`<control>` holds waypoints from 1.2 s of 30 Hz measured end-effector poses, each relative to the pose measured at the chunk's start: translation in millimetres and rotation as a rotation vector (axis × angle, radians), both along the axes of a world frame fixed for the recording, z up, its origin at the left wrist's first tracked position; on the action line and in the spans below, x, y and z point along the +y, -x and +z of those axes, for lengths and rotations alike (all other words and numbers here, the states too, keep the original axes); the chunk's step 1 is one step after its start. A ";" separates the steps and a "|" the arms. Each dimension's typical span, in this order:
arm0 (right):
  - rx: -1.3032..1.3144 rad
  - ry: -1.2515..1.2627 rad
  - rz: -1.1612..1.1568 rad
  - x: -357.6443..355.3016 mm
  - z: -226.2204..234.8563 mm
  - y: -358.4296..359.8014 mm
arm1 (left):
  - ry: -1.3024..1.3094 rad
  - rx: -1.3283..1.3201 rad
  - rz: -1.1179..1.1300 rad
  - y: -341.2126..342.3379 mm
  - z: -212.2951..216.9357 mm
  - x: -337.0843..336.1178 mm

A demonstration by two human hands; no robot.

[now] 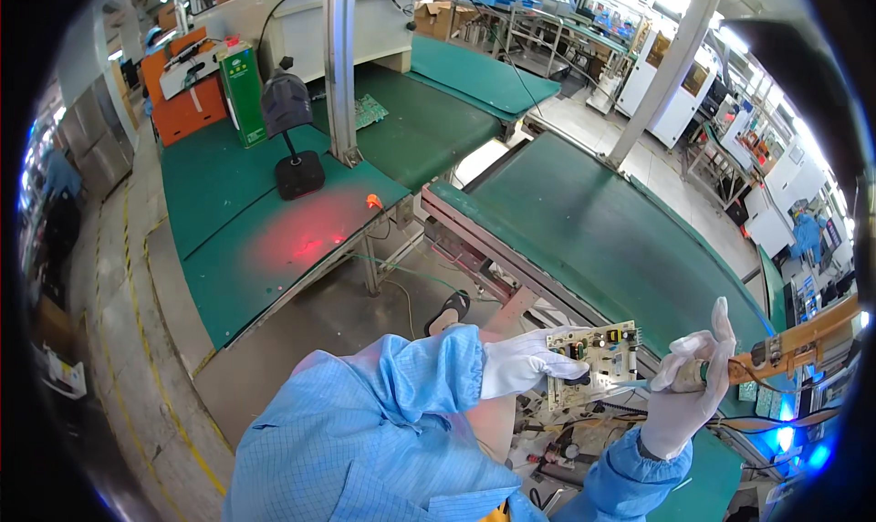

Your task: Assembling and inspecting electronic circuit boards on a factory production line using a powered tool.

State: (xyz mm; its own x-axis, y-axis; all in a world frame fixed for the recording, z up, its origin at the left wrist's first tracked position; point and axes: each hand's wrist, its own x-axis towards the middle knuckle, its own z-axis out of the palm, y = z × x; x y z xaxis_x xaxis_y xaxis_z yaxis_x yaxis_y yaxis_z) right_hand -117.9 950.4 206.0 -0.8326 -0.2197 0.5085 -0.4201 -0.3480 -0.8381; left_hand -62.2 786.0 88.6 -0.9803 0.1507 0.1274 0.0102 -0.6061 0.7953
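Observation:
My left hand (520, 362), in a white glove, grips the left edge of a pale circuit board (610, 365), with the thumb lying over its face. Small upright parts stand on the board, among them a dark round one near my thumb. My right hand (684, 390), also gloved, is closed around a slim tool with a pale blue shaft (630, 383). One finger points up. The shaft reaches left to the board's lower right part; whether its tip touches cannot be made out. A bit of green shows at the palm, and the tool's exact kind is unclear.
Beyond the board runs a green conveyor belt (584, 221). To the left, a green-topped bench (228, 248) carries a black scanner on a stand (287, 111) and a green can (242, 93). An orange-brown arm (803, 339) and cables lie close by my right hand.

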 end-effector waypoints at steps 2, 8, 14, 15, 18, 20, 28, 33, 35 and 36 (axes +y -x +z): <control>0.075 -0.116 -0.173 3.4 -2.7 2.8 | -0.093 -0.059 -0.115 -1.3 3.6 6.1; 0.140 -0.008 -0.024 -22.0 0.0 21.4 | -0.252 -0.138 -0.165 -2.0 11.4 -1.0; 0.187 -0.008 0.049 -11.2 -10.5 38.8 | -0.005 -0.196 -0.109 -6.0 6.9 6.0; 0.137 0.058 0.081 -11.8 -11.6 37.9 | 0.012 -0.177 -0.113 -5.9 7.9 7.6; 0.135 0.062 0.003 -10.2 -18.3 36.4 | 0.050 -0.218 -0.137 -10.7 14.6 10.5; 0.144 0.074 -0.069 -11.0 -22.0 36.5 | 0.080 -0.217 -0.148 -11.3 14.2 10.5; 0.136 0.070 -0.051 -9.5 -21.8 35.1 | 0.076 -0.243 -0.150 -16.4 18.1 13.2; 0.129 0.071 -0.015 -9.2 -20.2 34.8 | 0.146 -0.222 -0.131 -17.1 24.8 11.5; 0.127 0.072 -0.002 -8.7 -19.5 34.6 | 0.133 -0.225 -0.129 -16.3 19.3 11.1; 0.127 0.073 0.005 -8.5 -19.1 34.3 | 0.120 -0.225 -0.126 -15.7 17.3 10.7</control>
State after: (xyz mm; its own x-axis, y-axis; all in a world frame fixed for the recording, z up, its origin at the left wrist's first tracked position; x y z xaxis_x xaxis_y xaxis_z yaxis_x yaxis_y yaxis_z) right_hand -152.2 941.9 186.9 -0.7597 -0.1820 0.6243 -0.5192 -0.4083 -0.7508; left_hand -46.5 796.7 106.0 -0.9546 0.2737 -0.1178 -0.2444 -0.4926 0.8352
